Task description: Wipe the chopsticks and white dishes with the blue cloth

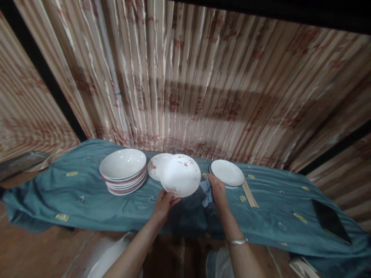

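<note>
A white plate with small red and yellow flowers (180,177) is tilted up above the table, its lower rim pinched by my left hand (164,205). Behind it and partly covered by it, another flowered plate (156,165) lies on the cloth. To the right of the raised plate, my right hand (218,190) is closed on a light blue cloth (206,194) that hangs below the fingers. That hand is beside a short stack of white plates (227,172). My right wrist wears a silver bangle.
A tall stack of white bowls with red bands (124,170) stands at left. Several wooden chopsticks (249,194) lie beside the right plate stack. A dark flat object (331,220) lies at the table's right end. The green tablecloth (87,208) hangs over the front edge; a pleated curtain (179,77) rises behind.
</note>
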Demonstrator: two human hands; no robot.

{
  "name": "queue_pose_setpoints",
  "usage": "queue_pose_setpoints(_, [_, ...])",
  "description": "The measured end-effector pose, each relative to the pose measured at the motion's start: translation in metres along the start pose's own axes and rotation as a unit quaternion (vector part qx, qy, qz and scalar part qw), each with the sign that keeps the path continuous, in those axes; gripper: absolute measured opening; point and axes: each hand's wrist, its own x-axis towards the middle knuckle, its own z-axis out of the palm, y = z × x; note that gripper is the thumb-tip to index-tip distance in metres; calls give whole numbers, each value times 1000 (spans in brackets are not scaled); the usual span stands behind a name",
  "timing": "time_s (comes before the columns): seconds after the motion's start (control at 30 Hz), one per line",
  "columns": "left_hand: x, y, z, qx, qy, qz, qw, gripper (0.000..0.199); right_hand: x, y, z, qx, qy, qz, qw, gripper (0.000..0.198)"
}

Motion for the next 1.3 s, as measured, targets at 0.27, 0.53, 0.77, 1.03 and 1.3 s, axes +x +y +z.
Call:
queue_pose_setpoints(0.27, [-12, -33, -1, 155, -104, -83, 979, 24, -2, -7, -48, 141, 15, 87, 986, 46])
queue_pose_setpoints(0.53, [-10, -37, 1, 207, -134, -80, 966, 19, -13, 18, -33, -225, -72, -127, 963, 44])
queue_pose_setpoints(0.77, [-4, -38, 4, 111, -106, -65, 986, 28, -30, 22, -39, -414, -233, -205, 856, 32])
queue_pose_setpoints(1.03, [-6, -33, 9, 56, -91, -95, 990, 67, -23, 22, -24, -502, -204, -163, 825, 31])
queue_pose_setpoints(1.3, [-4, -30, 8, 44, -94, -98, 990, 64, -6, 31, 4, -475, -161, -168, 849, 32])
